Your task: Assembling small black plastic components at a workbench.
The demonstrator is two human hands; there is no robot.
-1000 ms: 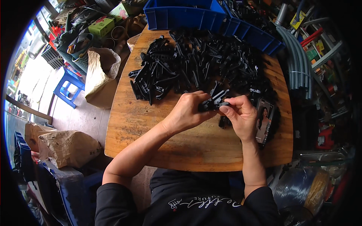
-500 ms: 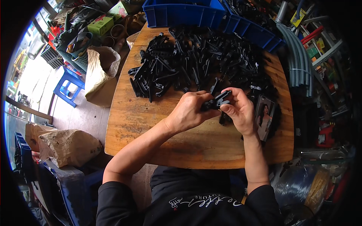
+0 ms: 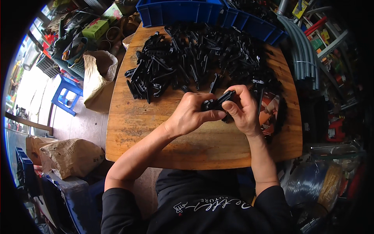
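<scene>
Both hands meet over the middle of the wooden table point(image 3: 156, 136), gripping a small black plastic part point(image 3: 224, 98) between them. My left hand point(image 3: 191, 113) has its fingers wrapped round one end, thumb pointing right. At the other end, my right hand point(image 3: 245, 111) pinches the part between thumb and fingers. The part's exact kind cannot be made out. Just beyond the hands lies a spread pile of similar black plastic parts point(image 3: 194, 58), several of them long and thin. One loose piece point(image 3: 215, 82) stands out at the pile's near edge.
Two blue plastic crates point(image 3: 179, 13) border the table's far side. A phone point(image 3: 269, 111) with a lit screen stands by my right wrist. Left of the table are a blue stool point(image 3: 67, 95) and brown paper sacks point(image 3: 72, 154). Grey tubing point(image 3: 307, 58) hangs at the right.
The black part has turned in my fingers, and its lighter grey detail no longer shows. The phone's screen shows a different picture. The whole view has shifted slightly.
</scene>
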